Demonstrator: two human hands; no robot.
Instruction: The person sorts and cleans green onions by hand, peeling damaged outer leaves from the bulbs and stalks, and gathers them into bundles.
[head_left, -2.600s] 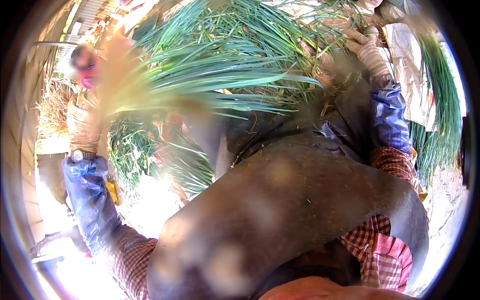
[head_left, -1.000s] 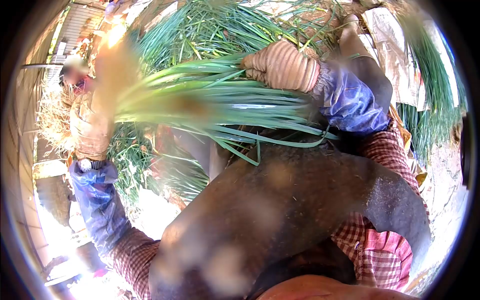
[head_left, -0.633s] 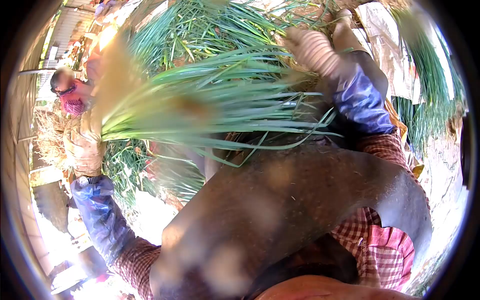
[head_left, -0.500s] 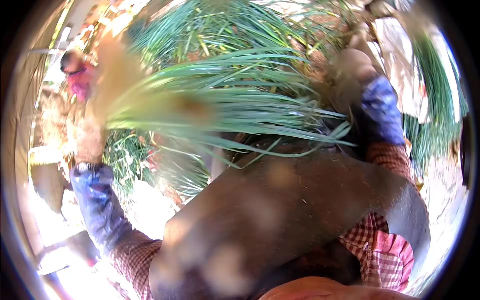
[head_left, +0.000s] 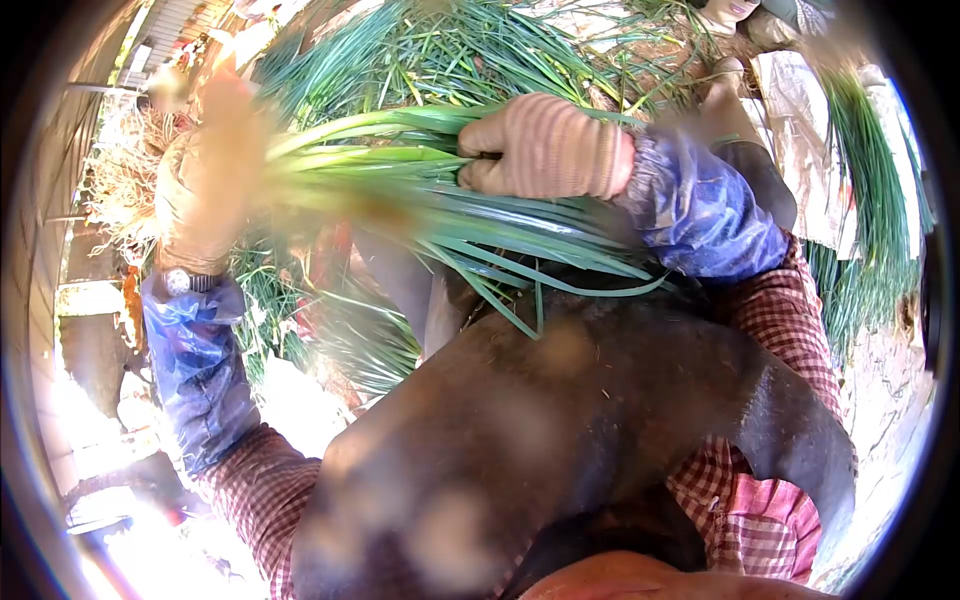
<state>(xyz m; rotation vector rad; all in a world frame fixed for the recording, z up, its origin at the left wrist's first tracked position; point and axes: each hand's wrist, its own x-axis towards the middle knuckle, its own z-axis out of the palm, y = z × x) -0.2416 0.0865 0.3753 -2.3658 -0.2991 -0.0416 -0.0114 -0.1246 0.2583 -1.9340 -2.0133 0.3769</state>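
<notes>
A bunch of green onions (head_left: 350, 160) stretches across my lap, pale stems to the left and long green leaves to the right. My left hand (head_left: 200, 190), gloved and partly smeared by a spot on the lens, grips the bunch near its root end. Tangled brown roots (head_left: 125, 180) stick out beyond that hand. In a striped knit glove, my right hand (head_left: 550, 147) lies over the upper leaves with its fingers curled in on them. The leaf tips droop over the dark apron (head_left: 600, 380) on my lap.
A large heap of green onions (head_left: 420, 50) lies ahead. More long leaves (head_left: 865, 190) hang at the right, beside a whitish sack (head_left: 800, 130). Another person (head_left: 728, 14) is partly visible at the top right. Loose greens (head_left: 365, 335) lie below the bunch.
My right hand has come left from the far leaf end and now rests on the bunch nearer the stems. My left hand still holds the root end. The person at upper left is out of sight.
</notes>
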